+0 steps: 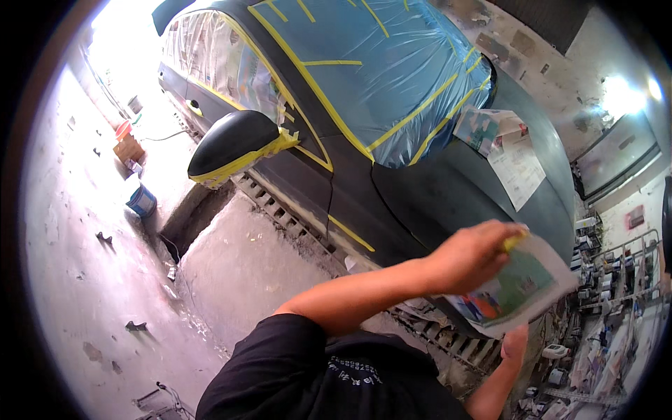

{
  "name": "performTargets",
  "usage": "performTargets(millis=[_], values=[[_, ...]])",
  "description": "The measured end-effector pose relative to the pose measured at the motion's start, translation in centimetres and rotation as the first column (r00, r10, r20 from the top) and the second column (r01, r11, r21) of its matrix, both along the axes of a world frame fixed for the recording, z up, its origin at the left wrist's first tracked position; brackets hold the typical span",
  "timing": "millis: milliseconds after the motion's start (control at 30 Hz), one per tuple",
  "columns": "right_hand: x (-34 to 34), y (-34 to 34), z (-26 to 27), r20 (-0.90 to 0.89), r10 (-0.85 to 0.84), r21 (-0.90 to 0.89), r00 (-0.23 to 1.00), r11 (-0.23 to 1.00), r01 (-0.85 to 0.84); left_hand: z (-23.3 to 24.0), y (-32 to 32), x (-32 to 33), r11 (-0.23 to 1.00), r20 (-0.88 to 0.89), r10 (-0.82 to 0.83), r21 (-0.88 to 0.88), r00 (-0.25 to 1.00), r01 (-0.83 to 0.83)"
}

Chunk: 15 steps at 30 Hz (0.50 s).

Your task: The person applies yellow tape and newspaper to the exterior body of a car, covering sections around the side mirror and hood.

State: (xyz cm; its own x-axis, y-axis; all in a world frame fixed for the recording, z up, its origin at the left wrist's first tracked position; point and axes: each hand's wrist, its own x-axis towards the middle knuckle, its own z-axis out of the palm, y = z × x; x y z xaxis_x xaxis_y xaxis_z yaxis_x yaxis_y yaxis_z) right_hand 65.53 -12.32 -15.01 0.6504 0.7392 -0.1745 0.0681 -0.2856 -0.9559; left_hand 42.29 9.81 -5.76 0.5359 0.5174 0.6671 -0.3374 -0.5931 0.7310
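My left hand (475,257) grips the upper edge of a printed paper sheet (525,286), with yellow masking tape (514,240) at its fingers; the sheet is blurred. My right hand (515,344) is at the lower edge of the sheet, its fingers mostly hidden. Both are over the front side of a matt dark grey car (430,194). Blue plastic film (378,89) edged with yellow tape covers its windshield. Another set of printed sheets (517,157) lies on the hood. The side mirror (233,142) has tape and paper along its lower rim.
A floor grate (283,212) runs along the car, beside an open pit (197,220) in the concrete. A paint bucket (140,198) and a cardboard box (127,148) stand at the left. Metal shelving (625,273) with cans and tools is at the right.
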Motion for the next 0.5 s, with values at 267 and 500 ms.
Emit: performTargets(millis=[267,500], values=[[-2.5,-3.9,2.0,0.354,0.026,0.099,0.935,0.993,-0.065,-2.0,2.3,-7.1,0.865,-0.156,0.310,-0.362,0.938,-0.346],[-7.5,-7.4,9.1,-0.135,0.418,0.901,0.898,0.430,-0.064,-3.1,3.0,-12.5,0.807,-0.116,0.460,-0.360,0.880,-0.469]])
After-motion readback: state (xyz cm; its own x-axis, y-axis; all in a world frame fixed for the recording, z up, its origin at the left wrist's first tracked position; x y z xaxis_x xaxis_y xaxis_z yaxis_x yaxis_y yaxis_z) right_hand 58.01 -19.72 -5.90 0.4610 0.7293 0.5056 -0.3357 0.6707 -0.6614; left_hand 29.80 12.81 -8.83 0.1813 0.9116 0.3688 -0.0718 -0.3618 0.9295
